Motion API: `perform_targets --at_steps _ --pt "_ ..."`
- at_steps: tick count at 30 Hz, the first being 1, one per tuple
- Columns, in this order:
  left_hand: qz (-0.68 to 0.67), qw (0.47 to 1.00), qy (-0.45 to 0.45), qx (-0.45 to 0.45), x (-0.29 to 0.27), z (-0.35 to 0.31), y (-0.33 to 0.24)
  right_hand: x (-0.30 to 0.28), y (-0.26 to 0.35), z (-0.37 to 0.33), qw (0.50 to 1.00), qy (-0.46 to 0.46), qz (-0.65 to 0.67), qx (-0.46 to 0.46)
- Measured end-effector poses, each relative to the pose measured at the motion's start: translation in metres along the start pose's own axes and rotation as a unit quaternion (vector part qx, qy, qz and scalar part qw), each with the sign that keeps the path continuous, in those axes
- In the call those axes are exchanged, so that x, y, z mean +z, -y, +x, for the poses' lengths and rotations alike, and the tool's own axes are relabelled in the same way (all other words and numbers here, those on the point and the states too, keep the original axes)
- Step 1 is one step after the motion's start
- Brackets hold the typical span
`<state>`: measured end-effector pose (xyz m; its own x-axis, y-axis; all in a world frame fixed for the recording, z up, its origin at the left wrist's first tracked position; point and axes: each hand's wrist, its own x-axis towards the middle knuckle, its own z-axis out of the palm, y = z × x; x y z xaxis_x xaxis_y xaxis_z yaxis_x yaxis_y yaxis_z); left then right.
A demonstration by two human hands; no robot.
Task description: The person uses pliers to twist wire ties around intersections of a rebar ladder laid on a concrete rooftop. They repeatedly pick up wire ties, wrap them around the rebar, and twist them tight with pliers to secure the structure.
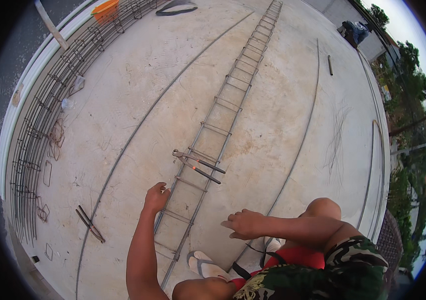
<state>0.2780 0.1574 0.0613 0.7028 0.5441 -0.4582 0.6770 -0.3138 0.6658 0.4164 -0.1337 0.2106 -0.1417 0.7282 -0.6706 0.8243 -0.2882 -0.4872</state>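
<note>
A long narrow rebar cage [230,105] made of steel bars with tied stirrups lies on the concrete, running away from my feet. On it rests a pair of long-handled nippers [198,165] with black and orange grips. My left hand [157,197] is just left of the cage's near part, fingers loosely bent and apart, with nothing visible in them. To the right of the cage, my right hand [245,223] hovers with its fingers spread and slightly curled, also without anything visible in it. A second pair of nippers [90,225] lies at the lower left across a single bar.
Single steel bars [138,127] lie on both sides of the cage. More assembled rebar cages [38,145] line the left edge, beside loose stirrups [48,172]. An orange bucket [105,11] stands at the far left. Thin tie wires [338,132] lie scattered at right.
</note>
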Motion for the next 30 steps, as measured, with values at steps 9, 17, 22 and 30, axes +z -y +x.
perform_targets --at_steps 9,17,22,30 --pt "0.007 0.988 -0.148 -0.032 0.06 0.076 -0.003 -0.022 0.019 -0.05 0.993 -0.05 0.051 -0.096" --pt "-0.01 0.975 -0.219 0.021 0.085 0.079 -0.026 0.003 -0.007 -0.079 0.996 -0.058 0.032 -0.059" --pt "-0.168 0.965 -0.181 0.087 0.071 0.088 -0.065 -0.009 -0.016 -0.091 0.995 -0.07 0.032 -0.058" --pt "0.054 0.983 0.069 0.161 0.102 0.052 -0.183 -0.095 -0.07 -0.192 0.914 -0.339 0.21 -0.078"
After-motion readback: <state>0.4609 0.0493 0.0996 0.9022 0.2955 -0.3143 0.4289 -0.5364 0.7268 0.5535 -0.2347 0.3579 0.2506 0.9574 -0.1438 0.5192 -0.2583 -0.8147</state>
